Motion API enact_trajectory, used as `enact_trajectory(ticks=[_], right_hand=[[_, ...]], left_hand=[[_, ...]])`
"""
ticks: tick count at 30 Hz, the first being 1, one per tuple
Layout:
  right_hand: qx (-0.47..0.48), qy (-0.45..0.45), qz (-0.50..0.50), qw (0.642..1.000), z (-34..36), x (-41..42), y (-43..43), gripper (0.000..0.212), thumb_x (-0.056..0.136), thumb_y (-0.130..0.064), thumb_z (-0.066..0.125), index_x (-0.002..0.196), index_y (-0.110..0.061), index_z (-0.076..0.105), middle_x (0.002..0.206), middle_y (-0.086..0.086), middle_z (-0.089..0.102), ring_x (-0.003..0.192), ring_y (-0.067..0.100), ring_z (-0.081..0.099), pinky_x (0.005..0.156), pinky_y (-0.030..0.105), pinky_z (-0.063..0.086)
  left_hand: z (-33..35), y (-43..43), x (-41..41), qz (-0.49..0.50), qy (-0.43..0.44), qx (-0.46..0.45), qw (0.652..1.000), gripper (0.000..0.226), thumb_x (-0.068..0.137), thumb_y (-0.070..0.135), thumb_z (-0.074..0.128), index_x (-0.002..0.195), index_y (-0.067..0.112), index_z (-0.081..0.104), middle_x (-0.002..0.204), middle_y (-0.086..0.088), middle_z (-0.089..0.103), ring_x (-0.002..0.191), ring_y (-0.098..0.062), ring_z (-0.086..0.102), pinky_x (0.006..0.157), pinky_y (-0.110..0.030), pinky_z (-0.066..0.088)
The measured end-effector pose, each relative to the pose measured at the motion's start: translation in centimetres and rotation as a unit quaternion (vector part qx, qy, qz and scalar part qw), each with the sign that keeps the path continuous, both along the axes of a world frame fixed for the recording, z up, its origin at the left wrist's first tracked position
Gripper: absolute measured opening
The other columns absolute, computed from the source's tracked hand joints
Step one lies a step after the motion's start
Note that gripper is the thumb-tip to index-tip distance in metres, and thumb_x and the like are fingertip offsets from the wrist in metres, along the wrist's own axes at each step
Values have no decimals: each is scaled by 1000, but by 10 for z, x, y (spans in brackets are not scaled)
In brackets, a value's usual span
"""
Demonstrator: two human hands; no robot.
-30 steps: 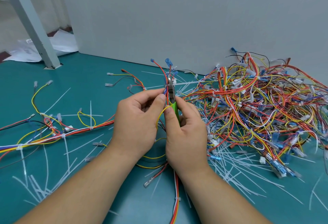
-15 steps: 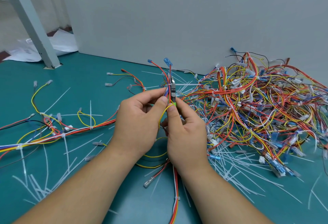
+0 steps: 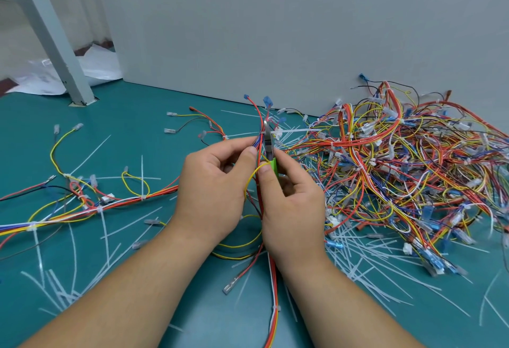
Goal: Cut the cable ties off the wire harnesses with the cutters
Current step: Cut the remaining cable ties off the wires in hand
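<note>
A person's left hand (image 3: 212,190) pinches a wire harness (image 3: 258,141) upright above the teal counter (image 3: 137,121). The right hand's (image 3: 292,204) grip is wrapped round green-handled cutters (image 3: 268,141), their tip beside a white cable tie (image 3: 292,131). A tangled pile of harnesses (image 3: 399,168) lies to the right.

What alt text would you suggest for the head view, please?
Over a teal surface, the left hand pinches a red, blue, yellow wire harness while the right hand holds green-handled metal cutters at its white plastic cable tie. A pile of tangled harnesses lies to the right.
</note>
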State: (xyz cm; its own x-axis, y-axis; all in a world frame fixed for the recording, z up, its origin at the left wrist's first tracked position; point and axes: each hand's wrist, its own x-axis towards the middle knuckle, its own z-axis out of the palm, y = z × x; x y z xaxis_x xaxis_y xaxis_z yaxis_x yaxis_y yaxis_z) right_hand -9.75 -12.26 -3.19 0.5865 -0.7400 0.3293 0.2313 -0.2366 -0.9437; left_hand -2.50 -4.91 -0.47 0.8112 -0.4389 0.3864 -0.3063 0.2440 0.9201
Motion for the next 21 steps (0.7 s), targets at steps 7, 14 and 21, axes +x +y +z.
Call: enact_trajectory(ticks=[7, 14, 21], right_hand=[[-45, 20, -12, 999, 2, -2, 2, 29, 95, -30, 63, 122, -25, 72, 105, 0, 75, 95, 20, 70, 88, 50, 57], [-40, 3, 15, 999, 4, -3, 1, 18, 94, -27, 63, 99, -43, 70, 89, -21, 74, 81, 0, 67, 75, 16, 54], [-24, 11, 9, 1000, 2, -1, 0, 20, 85, -28, 69, 95, -46, 72, 85, -20, 74, 76, -1, 66, 73, 18, 55]], left_hand=[[1, 0, -1, -1, 2, -6, 1000, 32, 95, 7, 64, 91, 37, 76, 92, 18, 77, 88, 0, 71, 77, -12, 52], [-1, 0, 0, -5, 20, 0, 1000, 22, 96, 7, 64, 102, 24, 77, 97, 12, 78, 94, -7, 73, 82, -18, 55], [-3, -1, 1, -9, 31, -2, 999, 23, 96, 6, 64, 101, 24, 78, 96, 9, 79, 93, -11, 73, 82, -22, 56]])
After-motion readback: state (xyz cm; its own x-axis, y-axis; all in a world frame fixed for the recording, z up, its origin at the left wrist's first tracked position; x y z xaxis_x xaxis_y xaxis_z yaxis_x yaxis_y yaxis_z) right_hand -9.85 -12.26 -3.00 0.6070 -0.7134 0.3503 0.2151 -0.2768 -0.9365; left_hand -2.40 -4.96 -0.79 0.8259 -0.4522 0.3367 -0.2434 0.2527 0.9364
